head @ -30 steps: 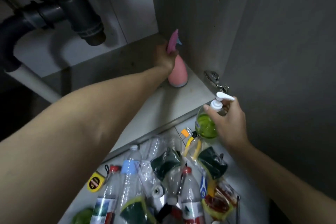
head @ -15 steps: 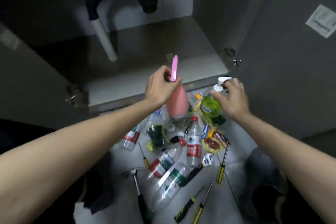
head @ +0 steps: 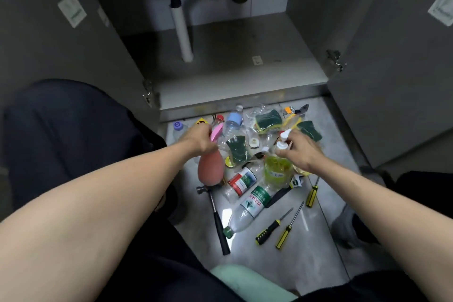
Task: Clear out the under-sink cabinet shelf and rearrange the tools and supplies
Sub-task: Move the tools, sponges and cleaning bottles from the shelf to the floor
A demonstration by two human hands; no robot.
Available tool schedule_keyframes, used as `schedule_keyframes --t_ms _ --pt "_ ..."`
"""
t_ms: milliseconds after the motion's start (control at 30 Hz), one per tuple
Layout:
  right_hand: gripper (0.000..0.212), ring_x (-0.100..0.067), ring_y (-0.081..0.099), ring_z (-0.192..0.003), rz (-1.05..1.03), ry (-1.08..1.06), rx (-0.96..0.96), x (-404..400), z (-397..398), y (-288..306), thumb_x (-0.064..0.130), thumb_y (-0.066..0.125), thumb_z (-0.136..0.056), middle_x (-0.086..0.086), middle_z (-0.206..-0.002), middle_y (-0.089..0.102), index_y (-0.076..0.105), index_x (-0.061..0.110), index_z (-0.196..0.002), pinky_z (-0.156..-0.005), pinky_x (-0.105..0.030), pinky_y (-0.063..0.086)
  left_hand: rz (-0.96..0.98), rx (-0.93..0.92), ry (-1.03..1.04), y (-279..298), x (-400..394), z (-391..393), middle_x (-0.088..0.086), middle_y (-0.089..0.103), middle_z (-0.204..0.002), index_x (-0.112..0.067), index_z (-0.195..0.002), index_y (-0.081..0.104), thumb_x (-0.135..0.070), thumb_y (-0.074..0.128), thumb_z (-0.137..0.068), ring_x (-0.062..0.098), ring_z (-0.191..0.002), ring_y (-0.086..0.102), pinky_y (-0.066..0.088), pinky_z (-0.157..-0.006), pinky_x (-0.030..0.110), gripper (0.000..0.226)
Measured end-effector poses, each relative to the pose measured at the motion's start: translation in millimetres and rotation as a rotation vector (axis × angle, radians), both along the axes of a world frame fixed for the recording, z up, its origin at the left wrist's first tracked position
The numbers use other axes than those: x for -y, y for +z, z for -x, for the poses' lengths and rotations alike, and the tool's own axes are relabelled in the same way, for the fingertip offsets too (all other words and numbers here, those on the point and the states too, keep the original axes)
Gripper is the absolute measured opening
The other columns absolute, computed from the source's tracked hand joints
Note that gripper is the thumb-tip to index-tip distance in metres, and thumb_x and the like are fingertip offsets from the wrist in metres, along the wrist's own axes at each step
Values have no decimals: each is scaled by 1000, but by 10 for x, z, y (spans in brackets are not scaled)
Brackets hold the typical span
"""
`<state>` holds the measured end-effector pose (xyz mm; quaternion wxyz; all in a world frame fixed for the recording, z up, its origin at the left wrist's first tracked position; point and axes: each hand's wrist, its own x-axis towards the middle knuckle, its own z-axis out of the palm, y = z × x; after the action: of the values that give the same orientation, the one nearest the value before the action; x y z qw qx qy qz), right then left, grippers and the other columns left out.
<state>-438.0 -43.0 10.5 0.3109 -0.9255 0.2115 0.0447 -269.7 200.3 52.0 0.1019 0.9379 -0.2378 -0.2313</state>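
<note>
The left hand (head: 199,141) grips the pink spray bottle (head: 211,170); the right hand (head: 302,152) grips the green pump bottle (head: 277,170), both over the floor (head: 318,233).

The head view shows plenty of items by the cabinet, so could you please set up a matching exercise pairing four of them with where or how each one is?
Things:
1. pink spray bottle
2. green soap pump bottle
3. hammer
4. white drain pipe

States:
A. lying on the floor, head towards the cabinet
B. held by the right hand
C. standing upright inside the cabinet
D. held by the left hand

Pairs: 1-D, 2-B, 3-A, 4-C
</note>
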Motion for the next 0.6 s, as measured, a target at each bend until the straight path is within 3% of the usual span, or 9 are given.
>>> schedule_keyframes --t_ms 100,200,300,400,533,600 --pt "30 -19 52 -106 -14 19 -31 -77 -69 -64 31 74 -87 2 -116 53 62 21 -113 -84 -33 38 -135 -44 139 -259 -249 -49 11 65 -102 -17 -90 60 -23 72 -78 30 -94 64 48 -70 31 18" --pt "27 -18 50 -107 -44 4 -15 -115 -215 -140 23 72 -89 1 -117 53 62 18 -114 -86 -32 35 -168 -38 298 -597 -425 -106 12 65 -112 -20 -99 59 -23 69 -80 33 -109 64 47 -77 30 21" --pt "20 -16 50 -102 -90 -16 59 -239 -423 -190 19 68 -92 6 -110 49 61 19 -111 -80 -31 36 -140 -10 570 -866 -596 -182 15 66 -112 -9 -109 65 -26 66 -88 34 -109 64 47 -78 30 27" --pt "14 -13 51 -93 -125 -14 137 -412 -632 -199 20 67 -94 10 -101 45 56 22 -102 -72 -20 37 -57 8 825 -988 -695 -240 22 68 -108 -1 -107 69 -18 64 -91 37 -106 65 51 -83 35 24" --pt "26 -19 56 -98 -140 41 142 -584 -827 -189 31 64 -96 3 -112 47 57 15 -115 -83 -40 48 85 -9 942 -1079 -651 -253 25 67 -106 -1 -98 66 -20 64 -93 32 -92 63 39 -68 33 20" --pt "30 -17 54 -98 -142 92 151 -617 -855 -177 35 63 -96 4 -113 46 56 16 -117 -84 -41 48 63 -24 917 -1110 -630 -273 24 67 -108 1 -104 65 -13 65 -90 35 -100 65 42 -71 34 20"
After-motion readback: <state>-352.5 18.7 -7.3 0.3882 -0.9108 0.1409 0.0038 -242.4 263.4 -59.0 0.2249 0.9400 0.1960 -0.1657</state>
